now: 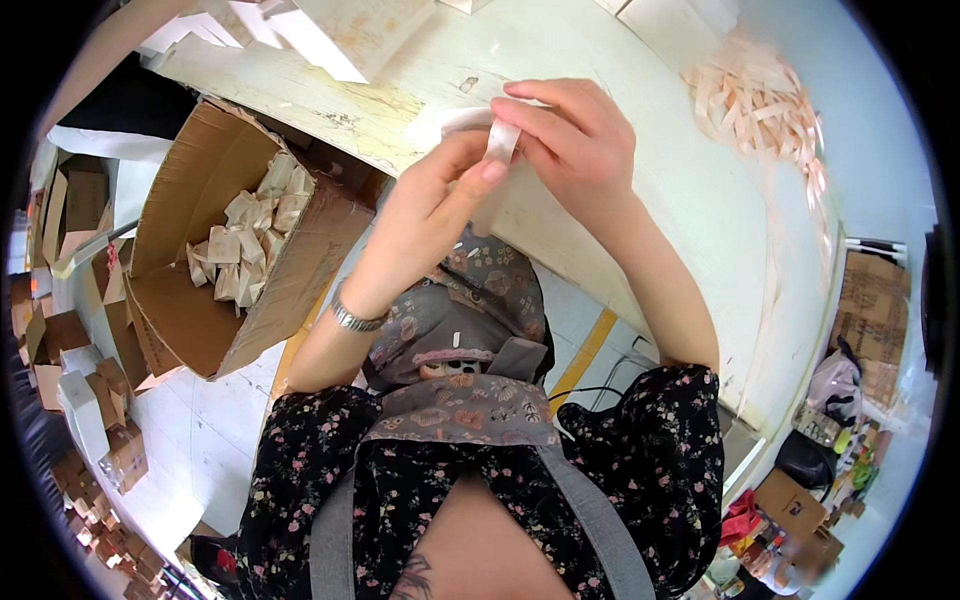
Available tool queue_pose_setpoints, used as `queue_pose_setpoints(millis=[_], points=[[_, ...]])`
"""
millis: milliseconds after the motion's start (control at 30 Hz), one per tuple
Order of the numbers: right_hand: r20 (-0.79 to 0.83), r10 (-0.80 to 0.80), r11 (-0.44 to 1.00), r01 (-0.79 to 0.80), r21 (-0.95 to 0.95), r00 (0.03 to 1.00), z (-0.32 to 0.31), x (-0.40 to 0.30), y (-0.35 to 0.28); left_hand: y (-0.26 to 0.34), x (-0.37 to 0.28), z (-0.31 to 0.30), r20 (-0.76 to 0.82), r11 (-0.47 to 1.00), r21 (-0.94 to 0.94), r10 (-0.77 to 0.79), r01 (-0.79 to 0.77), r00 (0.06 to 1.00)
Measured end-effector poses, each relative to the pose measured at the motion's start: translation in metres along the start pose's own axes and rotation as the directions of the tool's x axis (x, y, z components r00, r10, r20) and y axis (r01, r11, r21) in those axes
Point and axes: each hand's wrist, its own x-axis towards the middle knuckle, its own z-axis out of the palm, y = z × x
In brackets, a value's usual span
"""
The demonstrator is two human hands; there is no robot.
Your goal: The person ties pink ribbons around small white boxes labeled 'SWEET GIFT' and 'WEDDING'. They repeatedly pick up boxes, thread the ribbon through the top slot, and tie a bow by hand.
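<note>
My left hand [439,202] and my right hand [581,142] meet above the white worktable. Between them is a short piece of pale, satin-like ribbon [502,139], bent over at its top. The left thumb presses on its lower end, while the right fingertips hold its upper end. Just behind the left fingers shows a white piece [463,118], perhaps paper or card; the hand covers part of it, so its shape is unclear. A heap of pale cut ribbon strips [750,97] lies at the table's far right.
Left of the table stands an open cardboard box [187,165] holding several small cream ribboned pieces [251,232]. White card pieces [322,37] lie at the table's back left. More cartons [124,457] stand on the left floor. Bags and boxes [795,502] crowd the lower right.
</note>
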Motion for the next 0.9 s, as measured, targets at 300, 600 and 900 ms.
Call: queue_pose_setpoints(millis=[300, 600, 900], points=[[0.096, 0.293, 0.912, -0.308, 0.269, 0.951, -0.011, 0.012, -0.008, -0.013, 0.006, 0.017, -0.257, 0.975, 0.029, 0.218, -0.218, 0.941], [0.021, 0.238, 0.939, -0.236, 0.252, 0.971, -0.008, 0.003, -0.003, -0.024, 0.024, 0.033, -0.308, 0.869, 0.102, 0.491, -0.485, 0.815], [0.034, 0.551, 0.796, -0.537, 0.279, 0.834, -0.028, -0.005, -0.007, -0.011, 0.047, 0.048, -0.186, 0.92, -0.008, 0.383, -0.391, 0.905]])
